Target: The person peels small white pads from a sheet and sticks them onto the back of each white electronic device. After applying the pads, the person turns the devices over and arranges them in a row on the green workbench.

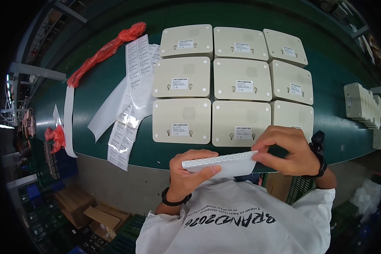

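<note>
Near the table's front edge, my left hand grips a white backing sheet, thumb in front and fingers behind. A row of small, pale, raised round pads runs along the sheet's upper edge. My right hand pinches the right end of that edge between thumb and index finger; whether a loose pad is between the fingertips I cannot tell. Just beyond lie cream plastic boxes in three rows of three, each with a white label and a patch of small holes. White round feet show at most corners. My right hand partly covers the nearest right box.
Left of the boxes lie label sheets, a label strip and blank backing paper on the green table. Red plastic film is behind them. More cream boxes stand at far right. Cardboard boxes sit below, left.
</note>
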Demonstrator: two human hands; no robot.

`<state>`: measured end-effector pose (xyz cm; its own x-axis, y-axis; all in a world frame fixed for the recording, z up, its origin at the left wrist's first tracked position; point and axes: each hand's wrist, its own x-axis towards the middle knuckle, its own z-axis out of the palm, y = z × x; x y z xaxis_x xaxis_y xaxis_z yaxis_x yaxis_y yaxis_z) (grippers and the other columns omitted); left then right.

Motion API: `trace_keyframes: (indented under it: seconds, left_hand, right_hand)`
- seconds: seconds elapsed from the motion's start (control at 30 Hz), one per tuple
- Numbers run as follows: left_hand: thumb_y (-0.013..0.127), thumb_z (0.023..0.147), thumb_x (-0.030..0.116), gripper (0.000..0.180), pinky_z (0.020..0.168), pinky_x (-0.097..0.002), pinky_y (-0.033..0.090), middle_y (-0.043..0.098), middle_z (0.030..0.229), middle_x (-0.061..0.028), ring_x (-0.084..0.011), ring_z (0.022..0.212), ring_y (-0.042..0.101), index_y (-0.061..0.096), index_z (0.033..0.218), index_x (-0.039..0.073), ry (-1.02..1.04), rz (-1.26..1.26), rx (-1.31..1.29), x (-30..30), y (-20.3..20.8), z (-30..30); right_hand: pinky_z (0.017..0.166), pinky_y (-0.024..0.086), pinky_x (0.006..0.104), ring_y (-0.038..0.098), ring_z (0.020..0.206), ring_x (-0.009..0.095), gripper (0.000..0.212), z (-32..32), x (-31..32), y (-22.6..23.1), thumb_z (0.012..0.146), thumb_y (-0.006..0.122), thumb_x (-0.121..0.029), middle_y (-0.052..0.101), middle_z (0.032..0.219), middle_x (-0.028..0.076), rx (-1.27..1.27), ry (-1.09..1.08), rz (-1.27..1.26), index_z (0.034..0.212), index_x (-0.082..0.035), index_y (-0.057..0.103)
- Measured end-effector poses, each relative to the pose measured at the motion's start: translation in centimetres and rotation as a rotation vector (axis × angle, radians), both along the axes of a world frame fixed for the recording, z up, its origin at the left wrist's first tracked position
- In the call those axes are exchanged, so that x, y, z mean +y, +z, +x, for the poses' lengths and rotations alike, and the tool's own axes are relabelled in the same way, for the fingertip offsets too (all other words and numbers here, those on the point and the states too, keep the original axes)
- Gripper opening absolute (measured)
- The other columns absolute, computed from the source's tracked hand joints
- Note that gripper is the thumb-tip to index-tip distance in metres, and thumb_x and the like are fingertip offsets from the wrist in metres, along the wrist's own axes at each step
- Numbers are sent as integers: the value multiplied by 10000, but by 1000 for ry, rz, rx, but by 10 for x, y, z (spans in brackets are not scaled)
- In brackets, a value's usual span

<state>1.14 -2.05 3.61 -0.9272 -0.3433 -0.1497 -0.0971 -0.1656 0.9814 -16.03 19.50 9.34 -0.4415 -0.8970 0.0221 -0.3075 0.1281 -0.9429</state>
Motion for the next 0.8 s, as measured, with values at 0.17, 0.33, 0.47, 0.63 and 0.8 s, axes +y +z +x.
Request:
trace_keyframes:
  seconds: [0.17, 0.33, 0.47, 0.63, 0.8]
  left_hand:
    - [812, 782, 21, 305, 784, -277, 543, 730, 1003, -121, -147, 872, 683, 709, 1064, -35, -18, 42, -39, 7, -8, -2]
    - [790, 818, 8, 301, 797, -272, 545, 735, 1016, -121, -139, 887, 684, 693, 1097, -49, 30, 162, -76, 15, -12, -8]
    - [791, 816, 9, 308, 803, -270, 542, 733, 1015, -118, -137, 886, 681, 687, 1100, -50, 46, 152, -73, 16, -17, -8]
    - [796, 810, 14, 312, 805, -270, 540, 732, 1011, -117, -138, 888, 680, 690, 1098, -46, 17, 133, -88, 14, -22, -10]
    - [799, 806, 17, 314, 801, -267, 539, 732, 1005, -118, -139, 886, 679, 692, 1095, -43, 28, 126, -130, 13, -22, -9]
  right_hand:
    - [705, 553, 306, 708, 815, 235, 235, 13, 9, -25, 785, 790, -28, 728, 945, 121, 408, -94, -51, 1002, -24, 698]
    - [700, 551, 300, 710, 805, 228, 174, 4, 22, -35, 853, 734, -36, 729, 943, 122, 719, -157, -123, 1017, -14, 681]
    - [767, 528, 272, 665, 911, 155, 169, -92, 67, -44, 1010, 583, -125, 719, 1076, 116, 459, -686, 164, 1088, 5, 657]
    - [828, 514, 260, 631, 975, 138, 250, -162, 117, -84, 1014, 604, -210, 702, 1156, 90, 487, -792, 200, 1140, -6, 676]
    - [810, 494, 268, 645, 938, 175, 285, -164, 116, -86, 998, 617, -257, 717, 1080, 103, 369, -739, 203, 1125, -15, 699]
